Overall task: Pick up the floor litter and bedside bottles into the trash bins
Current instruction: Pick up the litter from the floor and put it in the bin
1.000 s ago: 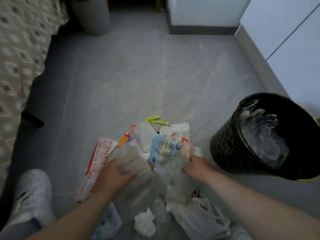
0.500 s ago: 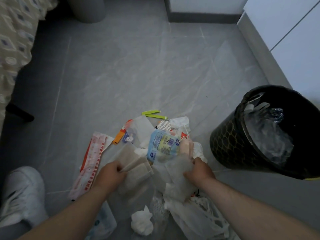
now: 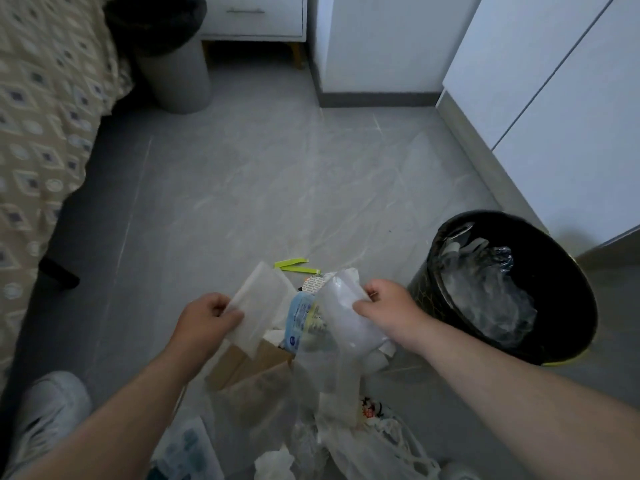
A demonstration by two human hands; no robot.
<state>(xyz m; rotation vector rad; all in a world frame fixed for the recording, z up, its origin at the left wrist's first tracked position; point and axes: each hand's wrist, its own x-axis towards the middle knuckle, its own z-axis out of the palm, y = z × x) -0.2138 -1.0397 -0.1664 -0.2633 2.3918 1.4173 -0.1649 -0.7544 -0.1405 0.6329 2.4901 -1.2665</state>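
Litter pile [image 3: 311, 372]: right there on the floor [image 3: 242, 188] in front of the person, between the two forearms and just left of the black bin [image 3: 561, 313]. Wrappers, bags and card are all heaped together.
Left hand [image 3: 204, 323]: fingers curled with the thumb on top, pinching a frosted pouch [image 3: 258, 299] by its near end. The pouch is up off the heap, slanting up and away.
Right hand [image 3: 388, 310]: fingers closed on the top of a clear plastic bag [image 3: 341, 317], which hangs crumpled down towards the pile.
Between the hands: a blue wipes packet [image 3: 300, 318] pokes out, with a round foil lid [image 3: 313, 283] just beyond it.
Under the pouch: a flat piece of brown card [image 3: 249, 363].
Far edge of the pile: two yellow-green strips [image 3: 294, 265] lie on the floor, side by side.
Near edge: a crumpled tissue [image 3: 273, 464] and a white bag [image 3: 377, 452], low in the view.
Bin on the right: the black one stands just right of the right hand, mouth open, with crumpled clear plastic [image 3: 485, 292] inside.
Grey bin [image 3: 176, 81]: well apart at the far left, beside the bed [image 3: 41, 116], with a dark liner over its rim.
Bed cover: patterned, running down the left side.
Nightstand [image 3: 252, 15]: white, behind the grey bin.
Cabinets [image 3: 561, 116]: white doors along the right.
Shoe [image 3: 52, 414]: white, in the bottom left corner.
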